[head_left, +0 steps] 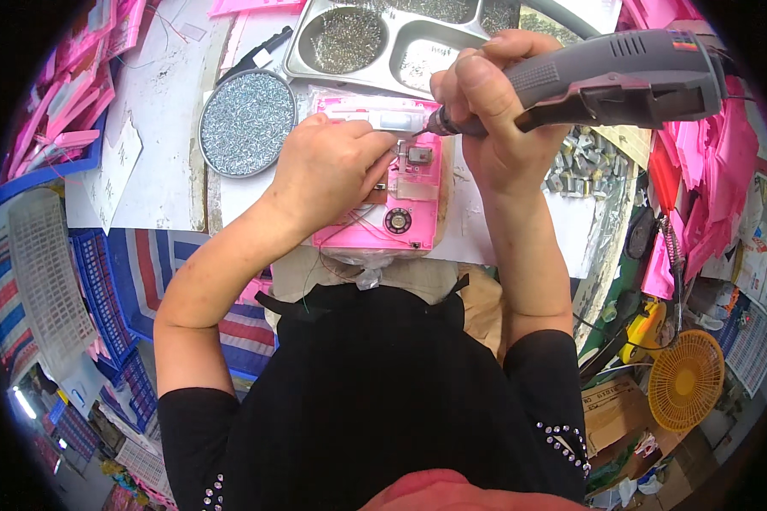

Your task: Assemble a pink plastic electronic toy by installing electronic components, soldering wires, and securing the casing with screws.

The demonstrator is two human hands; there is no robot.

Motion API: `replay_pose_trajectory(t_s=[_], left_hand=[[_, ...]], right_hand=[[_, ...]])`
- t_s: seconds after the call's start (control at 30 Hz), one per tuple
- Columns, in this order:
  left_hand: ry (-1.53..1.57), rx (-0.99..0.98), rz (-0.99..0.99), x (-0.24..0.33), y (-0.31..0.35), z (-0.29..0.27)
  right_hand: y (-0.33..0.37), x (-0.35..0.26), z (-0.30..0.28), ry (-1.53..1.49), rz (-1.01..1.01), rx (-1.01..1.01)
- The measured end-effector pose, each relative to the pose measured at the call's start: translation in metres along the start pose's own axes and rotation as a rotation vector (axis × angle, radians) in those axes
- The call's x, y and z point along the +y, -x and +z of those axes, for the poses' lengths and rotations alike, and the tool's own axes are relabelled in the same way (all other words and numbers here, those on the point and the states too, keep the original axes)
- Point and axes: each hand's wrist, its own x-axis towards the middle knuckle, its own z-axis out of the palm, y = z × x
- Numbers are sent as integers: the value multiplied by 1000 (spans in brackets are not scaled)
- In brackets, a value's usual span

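Note:
My right hand [503, 106] grips a dark grey electric screwdriver [618, 64], its bit pointing left at a pink plastic casing [426, 192]. The bit's tip is close to my left fingertips, near the middle of the casing. My left hand [328, 166] lies over the casing's left side, fingers pinched together; whatever they hold is hidden. Inside the casing sit a small metal motor [420, 156], a round black speaker [397, 221] and thin wires. Clear plastic film [366, 268] shows under its near edge.
Small screws [247, 123] fill a round dish at the left. Behind stands a metal compartment tray [389, 70] with small parts. Small motors [584, 166] are heaped at the right. Pink parts [81, 94] fill a blue crate far left; more pink parts [707, 170] hang at the right.

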Motion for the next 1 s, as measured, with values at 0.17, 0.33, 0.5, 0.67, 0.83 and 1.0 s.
replay_pose_trajectory(t_s=[0.17,0.33,0.5,0.67,0.83,1.0], left_hand=[[-89,-132,55,-1,-8,-5],[-140,-203,54,0,-11,-7],[-213,-261,57,4,-16,-10],[-232,-236,62,9,-17,-7],[-203,-243,104,3,-13,-10],[-237,-399,140,3,-21,-20]], right_hand=[[1,-6,-4,-31,6,-16],[2,-8,-7,-26,-10,-25],[0,-12,-8,-8,-16,-14],[0,-14,-8,18,-27,9],[2,-17,-15,1,-12,12],[6,-19,-11,124,-6,70]])
